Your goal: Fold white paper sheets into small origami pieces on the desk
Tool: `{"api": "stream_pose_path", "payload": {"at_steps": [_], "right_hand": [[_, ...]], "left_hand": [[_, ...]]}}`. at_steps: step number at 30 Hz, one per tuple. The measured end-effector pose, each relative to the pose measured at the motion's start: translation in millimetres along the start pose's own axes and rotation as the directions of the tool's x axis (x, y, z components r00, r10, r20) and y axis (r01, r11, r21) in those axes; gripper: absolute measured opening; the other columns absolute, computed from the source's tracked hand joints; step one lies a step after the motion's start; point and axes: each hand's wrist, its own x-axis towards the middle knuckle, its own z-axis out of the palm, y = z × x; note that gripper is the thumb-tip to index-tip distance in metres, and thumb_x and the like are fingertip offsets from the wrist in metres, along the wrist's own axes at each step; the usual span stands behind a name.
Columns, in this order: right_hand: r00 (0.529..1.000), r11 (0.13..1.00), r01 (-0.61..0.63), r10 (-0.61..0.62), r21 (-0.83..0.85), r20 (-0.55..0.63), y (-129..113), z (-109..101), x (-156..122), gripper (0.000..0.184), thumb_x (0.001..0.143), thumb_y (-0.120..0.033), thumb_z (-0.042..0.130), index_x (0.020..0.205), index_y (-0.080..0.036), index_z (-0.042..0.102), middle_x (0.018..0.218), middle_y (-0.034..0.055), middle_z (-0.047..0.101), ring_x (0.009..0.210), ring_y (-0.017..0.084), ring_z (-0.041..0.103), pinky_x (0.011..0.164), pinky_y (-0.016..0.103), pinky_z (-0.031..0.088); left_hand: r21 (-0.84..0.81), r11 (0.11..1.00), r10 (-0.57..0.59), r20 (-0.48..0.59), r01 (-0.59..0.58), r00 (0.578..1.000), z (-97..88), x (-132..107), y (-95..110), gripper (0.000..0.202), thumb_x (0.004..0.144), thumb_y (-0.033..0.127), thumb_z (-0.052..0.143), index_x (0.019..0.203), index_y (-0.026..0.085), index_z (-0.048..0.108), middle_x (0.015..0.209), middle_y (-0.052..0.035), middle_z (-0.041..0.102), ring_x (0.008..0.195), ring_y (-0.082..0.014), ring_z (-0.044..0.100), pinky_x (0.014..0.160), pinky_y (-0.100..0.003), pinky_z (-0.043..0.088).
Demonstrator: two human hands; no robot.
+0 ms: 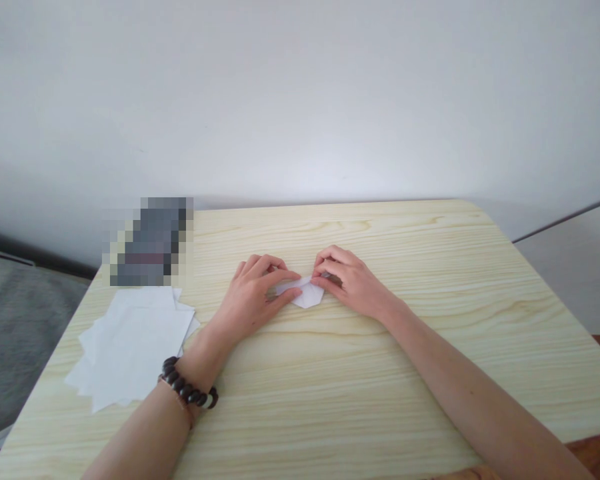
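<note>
A small folded piece of white paper point(307, 295) lies at the middle of the wooden table, between my two hands. My left hand point(255, 288) grips its left end, thumb in front and fingers behind. At the paper's right end, my right hand point(343, 279) pinches the upper edge between thumb and fingertips. Creases and angled corners show along the paper's lower side. Fingers cover both of its ends. A dark beaded bracelet point(187, 389) circles my left wrist.
To the left is a fanned stack of white paper sheets point(135, 347). Behind it lies a dark, pixelated rectangular object point(153, 243). The pale wood-grain table point(405, 233) meets a white wall point(330, 100) at the back. Grey fabric point(15, 333) is beyond the left edge.
</note>
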Motion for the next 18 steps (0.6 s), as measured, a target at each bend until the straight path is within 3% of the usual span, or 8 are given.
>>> {"api": "stream_pose_path", "payload": {"at_steps": [7,10,13,18], "right_hand": [[0.971,0.997,0.077,-0.081,-0.028,-0.223,0.6,3.9,-0.7,0.010,0.092,-0.025,0.055,0.090,-0.019,0.062,0.105,0.0089,0.055,0.091,0.017,0.054,0.082,0.033,0.048],[0.955,0.994,0.108,-0.107,-0.010,-0.275,1.5,5.4,-0.8,0.009,0.091,-0.025,0.056,0.091,-0.020,0.063,0.112,0.0097,0.052,0.090,0.016,0.054,0.080,0.033,0.049],[0.960,0.990,0.124,-0.102,0.072,-0.262,1.8,6.0,-0.9,0.007,0.091,-0.025,0.057,0.092,-0.021,0.063,0.117,0.0091,0.051,0.091,0.015,0.057,0.082,0.032,0.050],[0.974,0.977,0.124,-0.086,0.175,-0.209,-0.9,3.5,0.4,0.011,0.087,-0.024,0.062,0.098,-0.022,0.059,0.110,0.0074,0.060,0.101,0.017,0.059,0.086,0.032,0.049]], "left_hand": [[-0.146,0.989,-0.024,0.019,0.026,1.000,-3.4,1.5,1.0,0.033,0.090,0.039,0.056,0.119,0.023,0.062,0.107,-0.0059,0.066,0.098,-0.0201,0.057,0.088,-0.035,0.042],[-0.201,0.975,-0.097,0.012,0.097,0.995,-4.1,1.0,1.3,0.031,0.090,0.040,0.055,0.116,0.025,0.064,0.101,-0.0033,0.070,0.085,-0.0175,0.061,0.081,-0.032,0.044],[-0.327,0.926,-0.198,0.008,0.190,0.980,-4.5,0.3,2.1,0.029,0.090,0.040,0.054,0.110,0.025,0.068,0.098,-0.0025,0.073,0.076,-0.0155,0.063,0.075,-0.028,0.047],[-0.561,0.787,-0.304,0.012,0.258,0.952,-4.7,1.1,4.0,0.028,0.087,0.039,0.056,0.097,0.019,0.072,0.093,-0.0043,0.074,0.080,-0.0167,0.066,0.073,-0.025,0.052]]}}
